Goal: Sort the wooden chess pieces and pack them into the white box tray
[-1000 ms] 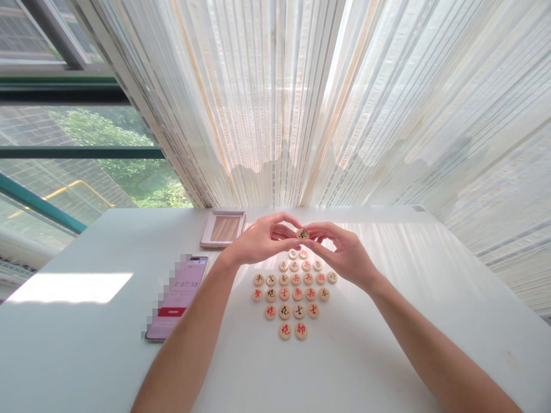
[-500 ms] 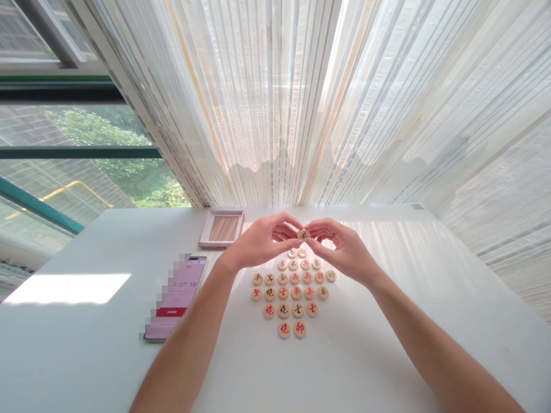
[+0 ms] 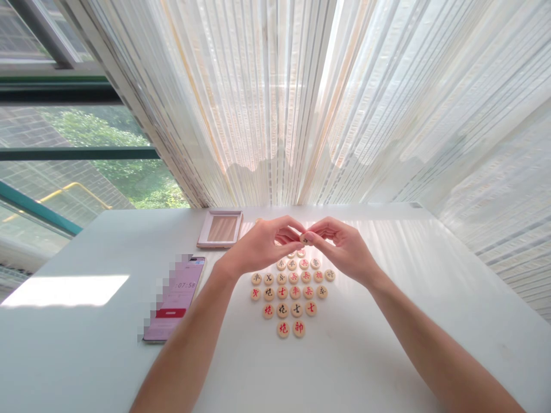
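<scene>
Both left hand [image 3: 257, 248] and right hand [image 3: 345, 250] fingertip-to-fingertip, pinched on one raised chess piece [image 3: 304, 238].

left hand [image 3: 258, 248] + right hand [image 3: 344, 249] pinch one chess piece [image 3: 303, 238] | above laid-out pieces [image 3: 289, 292] | white table [image 3: 86, 355]

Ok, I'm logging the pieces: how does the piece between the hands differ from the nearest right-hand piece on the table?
The held piece is off the table, pinched by the left hand and right hand; the nearest right piece lies flat, untouched. The held piece's face is mostly covered; the nearest right piece shows a red character. Both are pale round discs.
</scene>
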A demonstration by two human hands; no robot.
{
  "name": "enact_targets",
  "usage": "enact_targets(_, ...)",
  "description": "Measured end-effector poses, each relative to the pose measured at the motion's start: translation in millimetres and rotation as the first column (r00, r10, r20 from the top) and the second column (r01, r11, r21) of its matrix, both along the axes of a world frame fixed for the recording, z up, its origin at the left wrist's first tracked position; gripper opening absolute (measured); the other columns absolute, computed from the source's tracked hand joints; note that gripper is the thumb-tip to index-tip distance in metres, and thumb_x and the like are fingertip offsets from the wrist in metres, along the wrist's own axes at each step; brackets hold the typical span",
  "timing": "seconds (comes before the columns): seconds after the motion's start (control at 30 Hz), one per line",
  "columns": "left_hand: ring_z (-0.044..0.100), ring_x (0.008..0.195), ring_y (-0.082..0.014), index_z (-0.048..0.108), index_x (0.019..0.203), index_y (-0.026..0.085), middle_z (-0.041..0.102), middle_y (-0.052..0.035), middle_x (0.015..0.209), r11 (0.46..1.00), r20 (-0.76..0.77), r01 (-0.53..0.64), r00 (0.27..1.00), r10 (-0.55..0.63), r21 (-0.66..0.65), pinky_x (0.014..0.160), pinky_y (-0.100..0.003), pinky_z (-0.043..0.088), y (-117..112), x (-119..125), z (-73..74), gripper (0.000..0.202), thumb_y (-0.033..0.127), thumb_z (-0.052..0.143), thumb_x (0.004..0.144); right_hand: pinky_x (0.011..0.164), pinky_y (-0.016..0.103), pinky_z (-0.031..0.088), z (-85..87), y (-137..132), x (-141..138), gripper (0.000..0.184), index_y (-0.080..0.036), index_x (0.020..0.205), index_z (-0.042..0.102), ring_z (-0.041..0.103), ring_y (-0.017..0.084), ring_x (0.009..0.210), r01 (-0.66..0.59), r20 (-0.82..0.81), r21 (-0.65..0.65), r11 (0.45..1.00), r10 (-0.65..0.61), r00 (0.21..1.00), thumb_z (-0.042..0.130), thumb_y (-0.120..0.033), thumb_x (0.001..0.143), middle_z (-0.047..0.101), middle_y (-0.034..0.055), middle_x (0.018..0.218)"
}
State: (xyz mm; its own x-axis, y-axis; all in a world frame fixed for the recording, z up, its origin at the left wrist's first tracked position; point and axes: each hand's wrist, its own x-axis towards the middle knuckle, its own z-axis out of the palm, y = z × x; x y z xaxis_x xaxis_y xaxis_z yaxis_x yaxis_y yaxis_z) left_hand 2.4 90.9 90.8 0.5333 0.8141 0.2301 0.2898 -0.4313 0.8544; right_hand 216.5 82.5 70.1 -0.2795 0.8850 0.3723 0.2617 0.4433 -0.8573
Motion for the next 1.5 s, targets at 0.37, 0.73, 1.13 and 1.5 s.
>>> enact_targets(0.37, 0.075, 0.093, -0.0215, 0.066, 0.107, 0.020, 0.078, -0.0053, 0.096, 0.999, 0.027, -0.004, 1.000, 0.006, -0.054, 0.090, -0.039, 0.059, 5.5, -4.0, -2.2, 0.025, 0.036, 0.071, 0.089, 0.085, 0.040, 0.062, -0.7, 3.0, 2.8, 0.022, -0.023, 0.108, 0.071, 0.074, 0.022, 0.093, -0.095, -0.059, -0.035, 0.995, 0.092, 0.994, 0.064, -0.039, 0.095, 0.076, 0.0063, 0.101)
enact_targets(0.73, 0.074, 0.095, -0.0225, 0.062, 0.111, 0.019, 0.077, -0.0083, 0.097, 0.991, 0.067, 0.040, 0.997, -0.031, -0.130, 0.086, -0.038, 0.059, 6.3, -6.1, -0.4, 0.030, 0.042, 0.066, 0.093, 0.088, 0.042, 0.062, -1.5, 2.5, -0.2, 0.024, -0.024, 0.111, 0.069, 0.073, 0.023, 0.098, -0.114, -0.083, -0.022, 0.993, 0.112, 0.990, 0.068, -0.040, 0.093, 0.075, 0.0068, 0.106)
enact_targets(1.13, 0.075, 0.087, -0.0220, 0.058, 0.110, 0.018, 0.076, -0.0085, 0.092, 0.976, 0.155, 0.100, 0.985, -0.070, -0.196, 0.075, -0.034, 0.059, 7.3, 0.5, -3.9, 0.031, 0.042, 0.068, 0.092, 0.081, 0.038, 0.063, -1.6, 2.5, -0.2, 0.023, -0.024, 0.107, 0.070, 0.074, 0.022, 0.091, -0.108, -0.132, 0.007, 0.994, 0.108, 0.985, 0.072, -0.039, 0.090, 0.075, 0.0054, 0.098)
enact_targets(1.5, 0.075, 0.074, -0.0192, 0.060, 0.100, 0.017, 0.075, -0.0050, 0.081, 0.984, 0.268, 0.025, 0.963, 0.024, -0.178, 0.068, -0.031, 0.061, 5.3, 10.3, -6.7, 0.030, 0.042, 0.072, 0.088, 0.078, 0.036, 0.061, 0.9, -1.7, -1.3, 0.018, -0.024, 0.108, 0.068, 0.072, 0.020, 0.087, -0.128, -0.162, 0.057, 0.990, 0.135, 0.977, 0.072, -0.029, 0.091, 0.073, 0.0039, 0.095)
